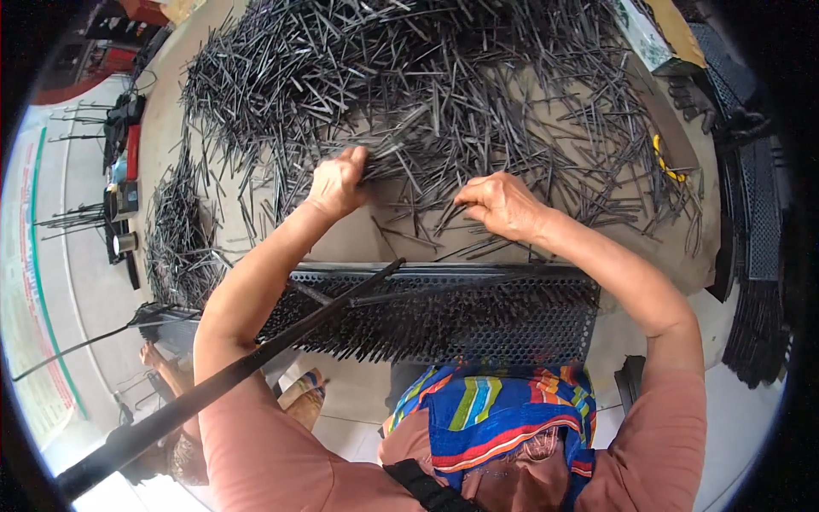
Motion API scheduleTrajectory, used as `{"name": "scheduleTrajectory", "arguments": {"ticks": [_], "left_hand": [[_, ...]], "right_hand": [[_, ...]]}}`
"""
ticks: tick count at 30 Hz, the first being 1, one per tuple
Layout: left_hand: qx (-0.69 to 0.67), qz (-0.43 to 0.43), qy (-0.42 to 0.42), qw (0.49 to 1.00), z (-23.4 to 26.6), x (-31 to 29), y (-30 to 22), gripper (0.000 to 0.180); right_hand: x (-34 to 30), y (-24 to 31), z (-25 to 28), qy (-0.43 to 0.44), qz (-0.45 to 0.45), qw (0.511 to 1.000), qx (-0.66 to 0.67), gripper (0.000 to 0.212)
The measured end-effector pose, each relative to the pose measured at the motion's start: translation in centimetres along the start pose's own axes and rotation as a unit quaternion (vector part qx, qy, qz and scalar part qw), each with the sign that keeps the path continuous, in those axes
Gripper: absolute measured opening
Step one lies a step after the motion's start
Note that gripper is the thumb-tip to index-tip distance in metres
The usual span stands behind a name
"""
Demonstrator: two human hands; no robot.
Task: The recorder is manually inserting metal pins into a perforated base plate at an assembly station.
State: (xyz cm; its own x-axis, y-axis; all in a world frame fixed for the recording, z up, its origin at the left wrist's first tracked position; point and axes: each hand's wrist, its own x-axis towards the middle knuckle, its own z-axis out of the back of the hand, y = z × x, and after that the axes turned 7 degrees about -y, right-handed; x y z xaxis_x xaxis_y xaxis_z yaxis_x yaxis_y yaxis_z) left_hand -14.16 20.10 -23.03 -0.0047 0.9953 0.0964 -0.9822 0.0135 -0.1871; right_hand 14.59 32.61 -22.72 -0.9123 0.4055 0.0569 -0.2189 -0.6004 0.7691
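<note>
Thin black strips (341,60) lie in a large tangled heap across the brown table. My left hand (339,181) is closed in a fist at the heap's near edge, around a bunch of strips (399,141) that fans out to its right, blurred by motion. To its right, my right hand (503,206) pinches with thumb and fingers. A dark strip (445,220) runs down from those fingertips. Between the table and my lap is a black perforated tray (584,328), densely filled with short dark strips (444,320).
A long dark bar (247,367) slants across the lower left, in front of my left arm. A smaller strip pile (175,222) lies at left. A yellow loop (664,158) and an open box (653,38) are at right. Another person's foot (153,357) shows at lower left.
</note>
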Motion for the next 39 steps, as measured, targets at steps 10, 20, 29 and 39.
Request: {"name": "scheduleTrajectory", "arguments": {"ticks": [10,20,29,39], "left_hand": [[-0.709,0.375,-0.295,0.519,8.7,7.4,-6.9,0.021],[-0.607,0.195,-0.446,0.628,12.6,8.6,-13.1,0.020],[-0.695,0.288,-0.381,0.538,11.5,8.4,-11.8,0.013],[-0.789,0.360,-0.256,0.427,9.5,8.5,-10.9,0.011]], "right_hand": [[5.2,5.6,-0.3,-0.264,-0.188,0.824,0.466,0.035],[12.5,13.3,0.3,-0.344,-0.234,0.569,0.709,0.038],[11.2,11.3,-1.8,-0.314,-0.259,0.609,0.680,0.039],[10.3,9.4,0.4,-0.279,-0.230,0.626,0.691,0.037]]}}
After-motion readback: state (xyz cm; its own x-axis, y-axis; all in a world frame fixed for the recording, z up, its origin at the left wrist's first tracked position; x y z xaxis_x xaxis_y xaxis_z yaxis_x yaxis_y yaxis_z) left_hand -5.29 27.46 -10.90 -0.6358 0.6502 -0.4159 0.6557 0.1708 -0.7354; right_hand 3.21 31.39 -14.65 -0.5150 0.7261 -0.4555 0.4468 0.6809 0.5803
